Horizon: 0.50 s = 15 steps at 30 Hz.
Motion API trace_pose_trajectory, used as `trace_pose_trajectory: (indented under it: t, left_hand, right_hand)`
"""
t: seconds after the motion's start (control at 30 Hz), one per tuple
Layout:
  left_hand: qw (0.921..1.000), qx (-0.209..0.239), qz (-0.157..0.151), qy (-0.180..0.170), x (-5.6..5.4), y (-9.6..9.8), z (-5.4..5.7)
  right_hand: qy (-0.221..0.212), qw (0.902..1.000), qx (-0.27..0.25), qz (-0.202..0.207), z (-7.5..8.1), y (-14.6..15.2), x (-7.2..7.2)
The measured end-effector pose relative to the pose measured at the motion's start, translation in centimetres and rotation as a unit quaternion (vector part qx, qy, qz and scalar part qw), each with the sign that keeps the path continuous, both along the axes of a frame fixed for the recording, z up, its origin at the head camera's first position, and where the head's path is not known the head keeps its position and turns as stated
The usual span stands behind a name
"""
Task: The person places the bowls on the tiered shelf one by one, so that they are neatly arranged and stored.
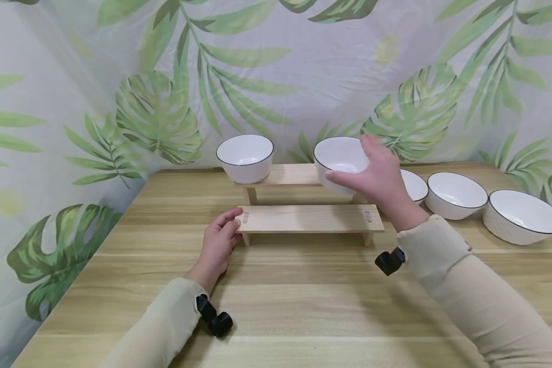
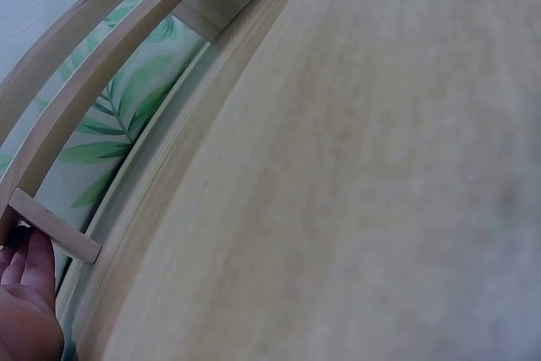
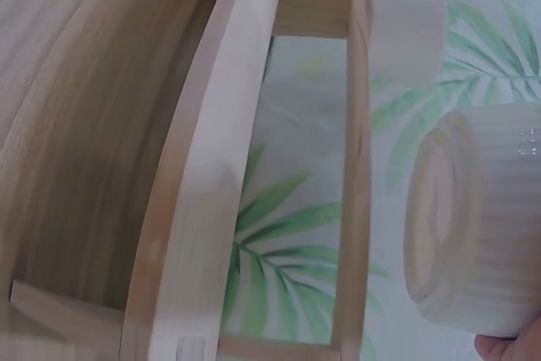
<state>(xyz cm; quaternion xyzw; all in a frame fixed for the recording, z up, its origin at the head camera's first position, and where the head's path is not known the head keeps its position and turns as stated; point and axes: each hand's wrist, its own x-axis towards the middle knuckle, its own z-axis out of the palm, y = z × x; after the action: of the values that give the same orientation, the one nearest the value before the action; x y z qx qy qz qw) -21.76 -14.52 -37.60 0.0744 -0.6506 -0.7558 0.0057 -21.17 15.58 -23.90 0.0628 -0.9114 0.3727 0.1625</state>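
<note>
A white bowl with a dark rim (image 1: 337, 156) is in my right hand (image 1: 381, 173), the thumb on its near side and the fingers by the rim. In the right wrist view the underside of this bowl (image 3: 439, 209) shows, with a gap between it and the upper board (image 3: 358, 175). My left hand (image 1: 217, 245) grips the left end of the lower board (image 1: 303, 219) of a two-step wooden stand. A matching bowl (image 1: 246, 171) sits upright on the left end of the upper board (image 1: 290, 175).
To the right, more white bowls stand in a row on the wooden table (image 1: 303, 306): one partly behind my right hand (image 1: 413, 185), a middle one (image 1: 456, 197) and an outer one (image 1: 522, 220). A leaf-patterned cloth (image 1: 331, 76) hangs behind the table.
</note>
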Motion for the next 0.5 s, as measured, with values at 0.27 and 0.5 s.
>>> trace_pose_trajectory:
  t: [0.27, 0.5]
  left_hand:
    - [1.0, -0.002, 0.0, -0.001, 0.1, 0.1, 0.3]
    - [1.0, -0.003, -0.001, -0.005, 0.1, 0.1, 0.4]
  right_hand:
    - [0.007, 0.9998, -0.006, 0.015, -0.5, -1.6, -1.9]
    - [-0.007, 0.9998, 0.004, 0.018, -0.5, -2.9, -3.3]
